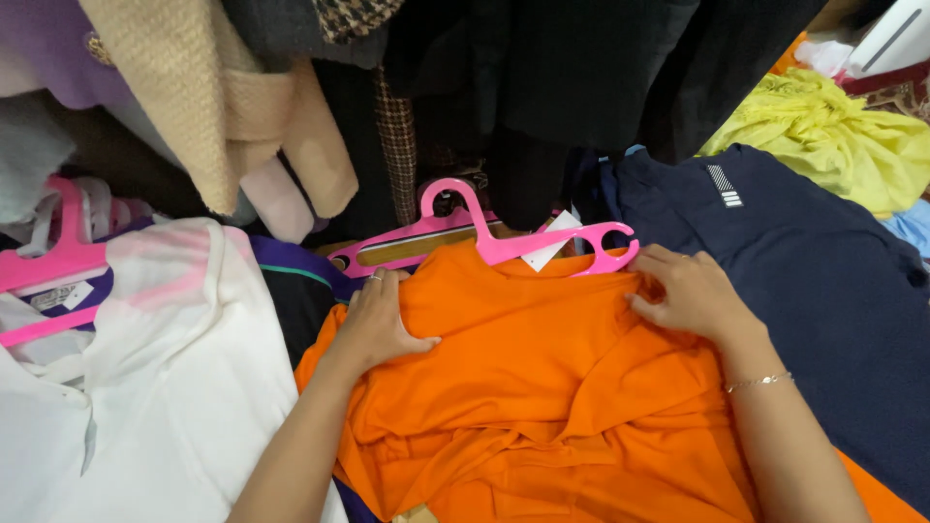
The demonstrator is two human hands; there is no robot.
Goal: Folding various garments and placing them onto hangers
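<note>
Pressing left hand flat, ungripping, on orange garment; right hand pinching its far-right shoulder by pink hanger.

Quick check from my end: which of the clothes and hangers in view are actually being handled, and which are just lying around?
In hand:
- orange garment, under both hands
- pink hanger at its neckline
- left hand flat on the cloth
- right hand at the shoulder

Lying about:
- navy garment
- yellow garment
- white garment
- second pink hanger
- hanging coats
</note>
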